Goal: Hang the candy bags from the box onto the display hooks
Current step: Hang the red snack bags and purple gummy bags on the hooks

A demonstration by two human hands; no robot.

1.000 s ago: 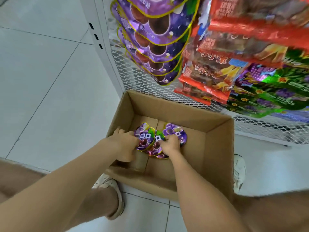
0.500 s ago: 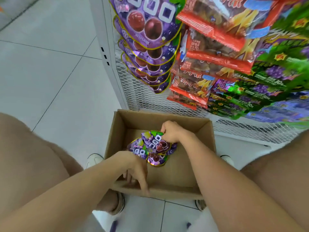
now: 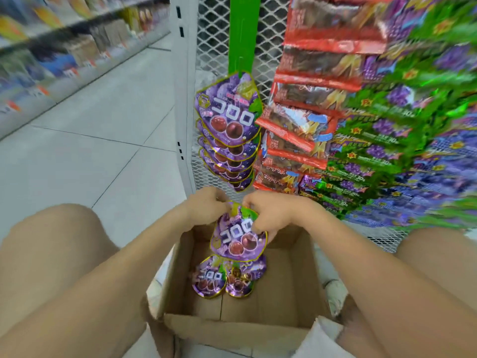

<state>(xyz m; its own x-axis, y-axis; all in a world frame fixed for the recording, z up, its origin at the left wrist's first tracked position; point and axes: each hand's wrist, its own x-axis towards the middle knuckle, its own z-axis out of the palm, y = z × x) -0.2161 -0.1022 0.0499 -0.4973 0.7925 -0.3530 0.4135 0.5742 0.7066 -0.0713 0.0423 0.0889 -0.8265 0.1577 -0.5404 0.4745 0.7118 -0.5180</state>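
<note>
A purple grape candy bag [image 3: 238, 240] hangs above the open cardboard box [image 3: 286, 288]. My left hand [image 3: 206, 206] pinches its top left corner and my right hand [image 3: 268, 214] grips its top right edge. Below it, a few more purple bags [image 3: 222, 279] lie on the box floor. A column of the same purple bags [image 3: 229, 130] hangs on display hooks just above and behind my hands, against the white mesh panel [image 3: 216, 29].
Red snack bags [image 3: 309, 104] and green-purple grape bags [image 3: 402, 140] hang to the right of the purple column. A white upright post [image 3: 183, 99] stands at the left. My bare knees flank the box. Tiled floor and blurred shelves [image 3: 51, 47] lie to the left.
My right hand has lifted a purple bag out of the box. My left hand left the box's front wall and took the bag's top. The view has tilted upward.
</note>
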